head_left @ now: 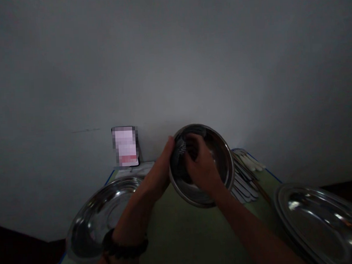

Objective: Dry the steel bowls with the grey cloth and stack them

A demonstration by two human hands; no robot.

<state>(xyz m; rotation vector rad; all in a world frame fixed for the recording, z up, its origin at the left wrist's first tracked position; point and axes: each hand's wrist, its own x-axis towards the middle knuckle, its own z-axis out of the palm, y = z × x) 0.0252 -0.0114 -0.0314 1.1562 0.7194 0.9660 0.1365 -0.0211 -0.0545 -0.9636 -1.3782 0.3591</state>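
Note:
My left hand point(160, 167) grips the left rim of a round steel bowl point(221, 161), holding it tilted up over the table with its inside facing me. Inside the bowl, my right hand point(202, 166) is closed on a dark cloth or scrubber point(181, 147) pressed against the bowl's inner wall. A dark beaded band sits on my left wrist.
A wide steel basin point(92, 217) lies at the left on the green table point(180, 233), and an oval steel platter point(320, 219) sits at the right edge. Several pieces of cutlery point(244, 171) lie behind the bowl. A small card point(125, 146) leans on the grey wall.

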